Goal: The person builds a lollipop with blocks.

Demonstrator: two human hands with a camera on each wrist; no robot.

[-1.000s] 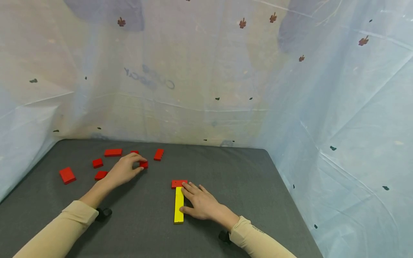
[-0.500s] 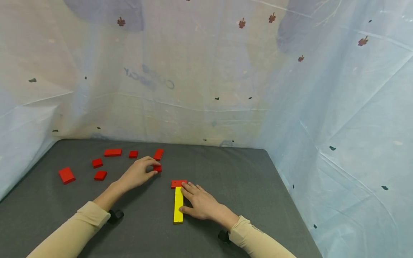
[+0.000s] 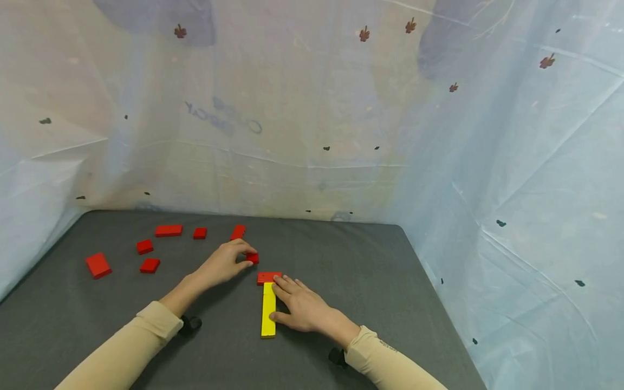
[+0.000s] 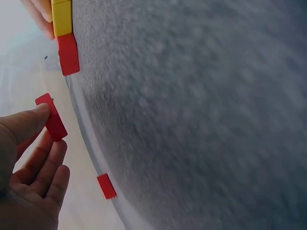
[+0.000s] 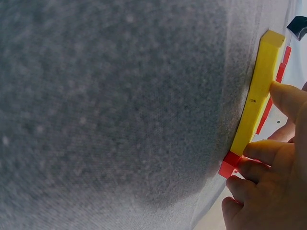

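Observation:
Between thumb and fingers, my left hand pinches a small red block. The left wrist view shows that block held tilted, apart from the others. My right hand rests with spread fingers along a yellow bar and a red block. That red block lies crosswise against the bar's far end, forming a T. A thin seam crosses the bar near this end. In the right wrist view, the thumb touches the yellow bar and fingertips reach the red block.
Several red blocks lie scattered at the back left of the dark grey table, among them a long one and a large one. Another red block lies just behind my left hand. Pale plastic sheeting hangs behind.
My left hand has moved right and slightly nearer with the red block, towards the T shape, uncovering the small red blocks at the left. The right hand has stayed in place.

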